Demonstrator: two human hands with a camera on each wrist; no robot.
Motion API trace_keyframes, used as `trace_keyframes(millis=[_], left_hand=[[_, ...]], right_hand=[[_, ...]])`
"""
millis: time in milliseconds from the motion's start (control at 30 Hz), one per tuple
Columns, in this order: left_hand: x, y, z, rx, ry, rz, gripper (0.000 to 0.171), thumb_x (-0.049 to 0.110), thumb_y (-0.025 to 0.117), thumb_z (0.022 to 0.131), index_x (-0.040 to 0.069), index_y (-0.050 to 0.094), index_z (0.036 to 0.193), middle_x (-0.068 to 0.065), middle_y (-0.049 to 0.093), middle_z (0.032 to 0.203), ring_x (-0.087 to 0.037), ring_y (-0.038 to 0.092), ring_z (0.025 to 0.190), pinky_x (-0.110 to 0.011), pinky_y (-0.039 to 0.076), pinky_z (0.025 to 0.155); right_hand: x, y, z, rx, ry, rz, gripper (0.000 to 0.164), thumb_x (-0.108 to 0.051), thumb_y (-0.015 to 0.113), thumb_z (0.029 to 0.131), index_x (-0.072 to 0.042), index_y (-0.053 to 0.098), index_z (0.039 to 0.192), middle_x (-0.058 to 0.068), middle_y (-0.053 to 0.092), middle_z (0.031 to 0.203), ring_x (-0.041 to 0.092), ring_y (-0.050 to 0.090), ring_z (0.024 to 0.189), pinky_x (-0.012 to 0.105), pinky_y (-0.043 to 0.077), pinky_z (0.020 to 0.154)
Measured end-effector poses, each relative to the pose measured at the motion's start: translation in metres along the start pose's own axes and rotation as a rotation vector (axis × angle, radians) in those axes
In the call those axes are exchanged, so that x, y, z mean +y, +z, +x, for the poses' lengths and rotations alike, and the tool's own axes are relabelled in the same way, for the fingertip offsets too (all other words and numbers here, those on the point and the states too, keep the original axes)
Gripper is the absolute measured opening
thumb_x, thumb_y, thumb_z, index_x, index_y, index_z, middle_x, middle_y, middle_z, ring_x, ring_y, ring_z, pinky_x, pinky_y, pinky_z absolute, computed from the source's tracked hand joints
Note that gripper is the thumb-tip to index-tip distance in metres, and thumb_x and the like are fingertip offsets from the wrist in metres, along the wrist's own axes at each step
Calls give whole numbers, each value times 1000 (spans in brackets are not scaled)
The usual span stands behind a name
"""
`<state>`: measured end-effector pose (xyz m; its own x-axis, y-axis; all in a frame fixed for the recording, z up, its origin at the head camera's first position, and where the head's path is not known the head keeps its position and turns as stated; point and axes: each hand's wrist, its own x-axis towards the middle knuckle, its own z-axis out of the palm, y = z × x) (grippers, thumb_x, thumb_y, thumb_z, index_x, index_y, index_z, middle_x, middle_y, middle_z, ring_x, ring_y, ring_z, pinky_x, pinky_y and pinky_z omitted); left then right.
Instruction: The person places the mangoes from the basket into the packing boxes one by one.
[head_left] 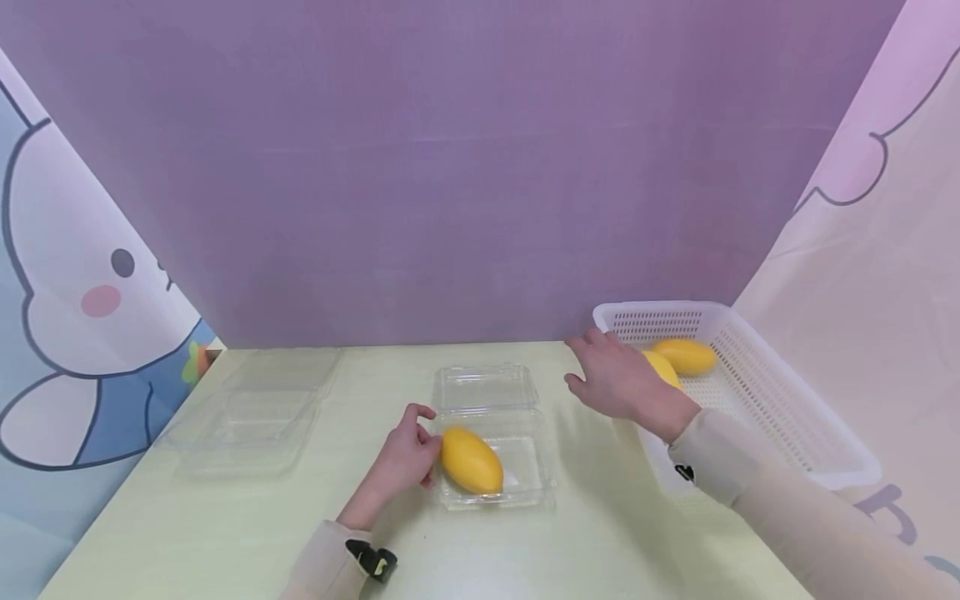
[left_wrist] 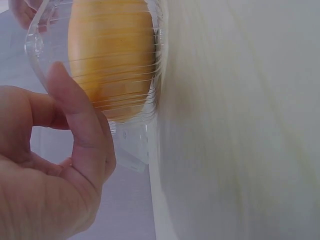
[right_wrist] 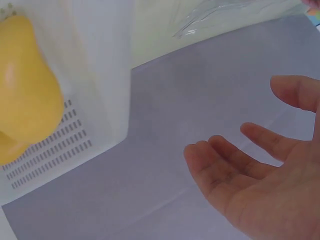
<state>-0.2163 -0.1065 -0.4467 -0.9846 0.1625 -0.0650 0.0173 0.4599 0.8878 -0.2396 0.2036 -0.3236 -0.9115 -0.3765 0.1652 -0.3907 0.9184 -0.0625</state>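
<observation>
A yellow mango (head_left: 471, 461) lies in the left part of a clear plastic clamshell box (head_left: 525, 458), whose lid (head_left: 486, 388) is folded back away from me. At the box's left side, my left hand (head_left: 405, 457) pinches the rim between thumb and fingers, close beside the mango. In the left wrist view the mango (left_wrist: 112, 55) shows through the ribbed wall. My right hand (head_left: 615, 379) hangs over the left edge of a white basket (head_left: 795, 417), fingers spread and loosely bent, holding nothing. Two more mangoes (head_left: 686, 357) lie in that basket, one partly hidden behind the hand.
More clear plastic boxes (head_left: 251, 425) stand on the left of the pale table (head_left: 225, 533). A purple backdrop (head_left: 465, 183) rises at the table's far edge. Printed cloths hang on both sides, the left one (head_left: 90, 250) showing a cartoon figure.
</observation>
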Motion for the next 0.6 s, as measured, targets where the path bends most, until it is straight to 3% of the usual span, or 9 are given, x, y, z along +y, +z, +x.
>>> trace_keyframes(millis=[600], left_hand=[[-4, 0, 2, 8, 14, 17, 40, 4, 56, 98, 0, 41, 134, -11, 56, 82, -19, 57, 44, -34, 53, 47]], right_hand=[[44, -6, 10, -8, 46, 24, 54, -22, 57, 96, 11, 49, 139, 32, 54, 127, 46, 57, 110, 58, 50, 91]])
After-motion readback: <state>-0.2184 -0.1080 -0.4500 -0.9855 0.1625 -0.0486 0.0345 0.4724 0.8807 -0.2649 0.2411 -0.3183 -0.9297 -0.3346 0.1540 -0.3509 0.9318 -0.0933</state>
